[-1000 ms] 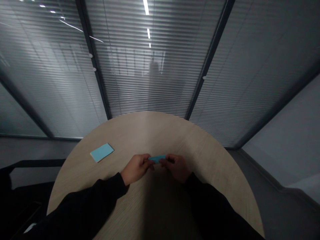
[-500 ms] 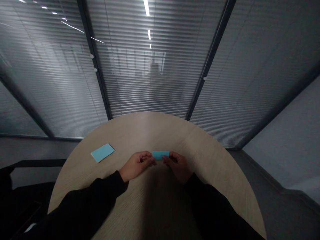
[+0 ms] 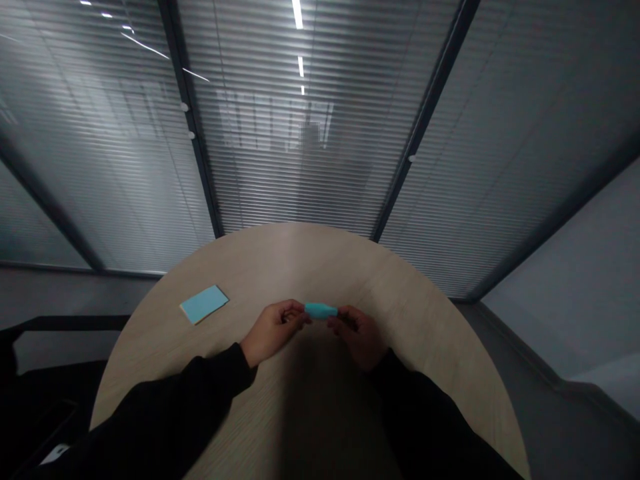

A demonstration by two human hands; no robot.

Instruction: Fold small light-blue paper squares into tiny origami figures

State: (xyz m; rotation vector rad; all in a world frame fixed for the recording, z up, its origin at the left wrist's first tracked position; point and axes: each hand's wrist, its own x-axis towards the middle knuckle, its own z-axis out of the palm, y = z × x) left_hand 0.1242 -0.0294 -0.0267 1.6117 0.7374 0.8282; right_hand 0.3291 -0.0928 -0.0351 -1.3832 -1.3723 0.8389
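Now that the turquoise strip (image 3: pixel 321 310) has bowed, I read the left hand (image 3: pixel 274 327) and right hand (image 3: pixel 358 337) pinching its ends, right of the blue card (image 3: pixel 203 304).

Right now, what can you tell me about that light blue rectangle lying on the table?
The light blue rectangle looks like a flat paper pad or card with a thin pale edge. It lies flat, turned at a slant, on the round wood-grain table, to the left of the person's left hand, which does not touch it.
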